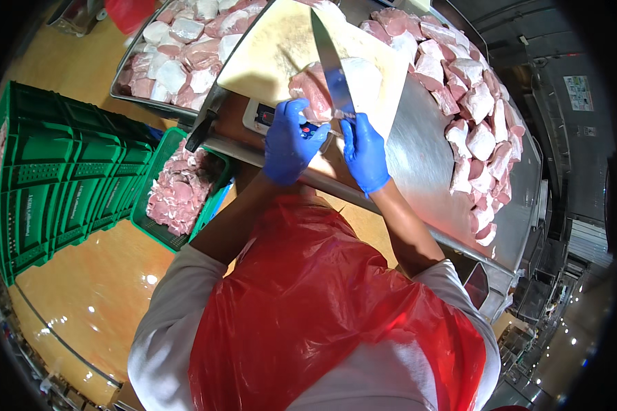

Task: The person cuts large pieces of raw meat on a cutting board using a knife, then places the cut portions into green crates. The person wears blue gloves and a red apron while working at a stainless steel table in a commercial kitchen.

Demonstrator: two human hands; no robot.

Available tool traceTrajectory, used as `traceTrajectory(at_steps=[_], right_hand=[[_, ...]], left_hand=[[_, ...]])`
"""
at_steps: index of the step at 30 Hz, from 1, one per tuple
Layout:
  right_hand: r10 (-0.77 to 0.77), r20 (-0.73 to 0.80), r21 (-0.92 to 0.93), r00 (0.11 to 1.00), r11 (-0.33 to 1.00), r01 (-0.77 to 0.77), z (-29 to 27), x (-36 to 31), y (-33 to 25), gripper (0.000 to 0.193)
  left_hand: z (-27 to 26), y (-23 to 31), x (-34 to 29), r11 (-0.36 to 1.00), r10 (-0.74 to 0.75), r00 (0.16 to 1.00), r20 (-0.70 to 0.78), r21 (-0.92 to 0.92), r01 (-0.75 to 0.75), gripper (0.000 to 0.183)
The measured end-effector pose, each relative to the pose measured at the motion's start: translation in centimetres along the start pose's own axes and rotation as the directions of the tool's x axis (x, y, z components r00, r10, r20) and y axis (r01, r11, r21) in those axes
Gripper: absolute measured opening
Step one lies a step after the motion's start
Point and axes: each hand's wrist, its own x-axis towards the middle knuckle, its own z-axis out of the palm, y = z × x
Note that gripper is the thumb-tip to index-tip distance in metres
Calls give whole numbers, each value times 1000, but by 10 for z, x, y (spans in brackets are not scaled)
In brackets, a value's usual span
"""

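Observation:
A long-bladed knife (333,72) is in my right hand (365,156), its fingers closed round the handle and the blade pointing away from me. The blade passes over a pale pink piece of raw meat (310,88) on the white cutting board (264,51). My left hand (288,145) grips the near edge of that meat, fingers at its left side and thumb beneath. Both hands wear blue gloves. Part of a device with buttons (261,116) shows behind my left hand, under the board's near edge.
A steel tub of meat pieces (178,61) stands at the far left. More meat pieces (480,103) are heaped along the right of the steel table (428,168). Below left, a green crate (144,222) holds trimmings beside stacked green crates (68,157). A dark handle (200,131) sticks out at the table edge.

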Motion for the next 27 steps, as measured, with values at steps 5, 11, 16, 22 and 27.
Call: traceTrajectory(at_steps=[5,11,16,22,27], right_hand=[[-79,38,-124,996,989,84,16,6,5,16],[270,407,-461,873,886,-59,-43,-65,24,16],[366,469,-564,804,825,-46,-117,-106,8,15],[25,86,-334,996,943,5,-107,-93,-11,12],[236,-290,-6,928,969,-248,-72,-69,-34,16]], left_hand=[[13,-9,6,996,48,999,-13,77,-46,16],[10,-27,-6,996,88,995,46,-27,-87,11],[4,-28,-18,998,-8,999,-54,-55,5,14],[7,10,-19,987,-72,991,-111,-148,56,42],[-5,24,-47,971,231,939,253,-114,-208,35]])
